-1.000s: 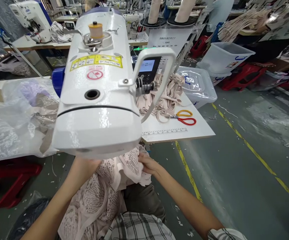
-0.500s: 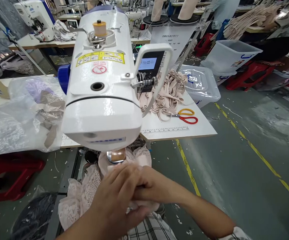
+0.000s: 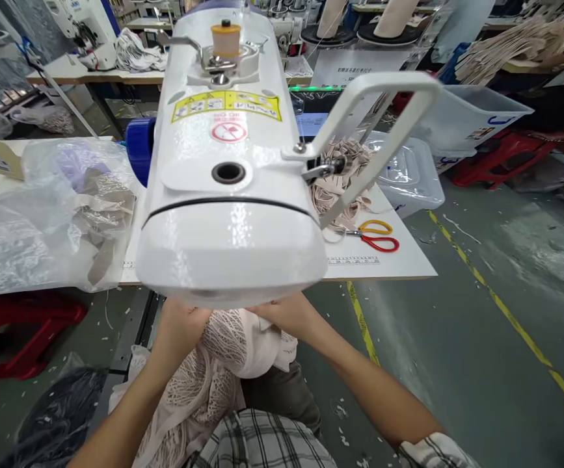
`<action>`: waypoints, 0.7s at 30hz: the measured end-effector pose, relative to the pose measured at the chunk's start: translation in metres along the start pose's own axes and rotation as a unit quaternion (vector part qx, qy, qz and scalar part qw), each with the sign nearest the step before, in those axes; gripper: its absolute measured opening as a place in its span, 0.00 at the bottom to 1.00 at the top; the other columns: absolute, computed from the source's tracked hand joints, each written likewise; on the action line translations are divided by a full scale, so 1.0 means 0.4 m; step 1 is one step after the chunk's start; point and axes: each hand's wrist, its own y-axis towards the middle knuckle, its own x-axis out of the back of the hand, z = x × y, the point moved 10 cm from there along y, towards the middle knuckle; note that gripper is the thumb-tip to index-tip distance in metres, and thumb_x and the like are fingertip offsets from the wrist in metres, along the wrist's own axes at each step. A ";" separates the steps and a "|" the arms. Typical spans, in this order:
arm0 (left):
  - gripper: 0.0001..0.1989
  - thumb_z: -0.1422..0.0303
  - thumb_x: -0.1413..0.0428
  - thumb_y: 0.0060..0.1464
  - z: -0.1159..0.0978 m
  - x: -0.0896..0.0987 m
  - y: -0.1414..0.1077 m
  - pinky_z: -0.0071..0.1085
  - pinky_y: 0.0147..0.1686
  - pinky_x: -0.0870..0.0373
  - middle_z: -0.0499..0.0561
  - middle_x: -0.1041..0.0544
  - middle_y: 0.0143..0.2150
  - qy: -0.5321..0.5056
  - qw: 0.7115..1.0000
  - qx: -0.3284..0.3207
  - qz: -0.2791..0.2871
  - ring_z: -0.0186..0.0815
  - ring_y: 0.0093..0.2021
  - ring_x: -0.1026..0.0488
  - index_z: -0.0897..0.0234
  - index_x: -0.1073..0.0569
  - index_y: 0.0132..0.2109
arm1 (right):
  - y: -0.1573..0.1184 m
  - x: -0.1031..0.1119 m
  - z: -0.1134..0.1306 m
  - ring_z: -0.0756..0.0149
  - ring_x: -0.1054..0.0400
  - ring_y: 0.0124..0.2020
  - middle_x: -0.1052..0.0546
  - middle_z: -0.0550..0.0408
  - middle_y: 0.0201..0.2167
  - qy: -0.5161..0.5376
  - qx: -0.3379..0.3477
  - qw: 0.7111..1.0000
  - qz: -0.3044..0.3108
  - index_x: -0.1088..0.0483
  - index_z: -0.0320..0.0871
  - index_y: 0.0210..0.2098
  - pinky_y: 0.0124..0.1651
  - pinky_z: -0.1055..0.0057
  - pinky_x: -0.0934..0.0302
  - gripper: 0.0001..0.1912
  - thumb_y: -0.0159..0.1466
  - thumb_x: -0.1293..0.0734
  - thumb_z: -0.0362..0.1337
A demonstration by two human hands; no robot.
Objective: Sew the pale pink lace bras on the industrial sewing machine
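A white sewing machine (image 3: 233, 247) fills the middle of the view, its head overhanging both my hands. Below the head's left side, my left hand (image 3: 180, 325) is closed on the edge of a pale pink lace bra (image 3: 228, 338). My right hand (image 3: 289, 315) grips the same bra from the right, its fingertips mostly hidden under the machine head. Lace and a smooth, rounded part of the bra bulge between the hands. More pale lace fabric (image 3: 188, 416) hangs over my lap. The needle area is hidden behind the head.
Scissors (image 3: 379, 244) with yellow and red handles lie on the white tabletop (image 3: 408, 263), near a heap of pale straps (image 3: 345, 169). Clear plastic bags (image 3: 42, 214) cover the left side. Lidded plastic boxes (image 3: 408, 175) stand at right; a red stool (image 3: 18, 338) is at lower left.
My hands were together in front of the machine; now they are apart and farther forward, under its head, with the bra stretched between them. The view has moved closer to the machine.
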 end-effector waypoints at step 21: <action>0.17 0.55 0.45 0.58 0.190 -0.042 -0.062 0.39 0.48 0.27 0.56 0.22 0.43 -0.156 0.981 0.102 -0.047 0.46 0.49 0.24 0.62 0.29 0.47 | -0.018 -0.008 -0.093 0.72 0.46 0.20 0.40 0.62 0.18 0.128 -0.020 0.991 -0.034 0.39 0.43 0.21 0.25 0.74 0.53 0.24 0.64 0.34 0.52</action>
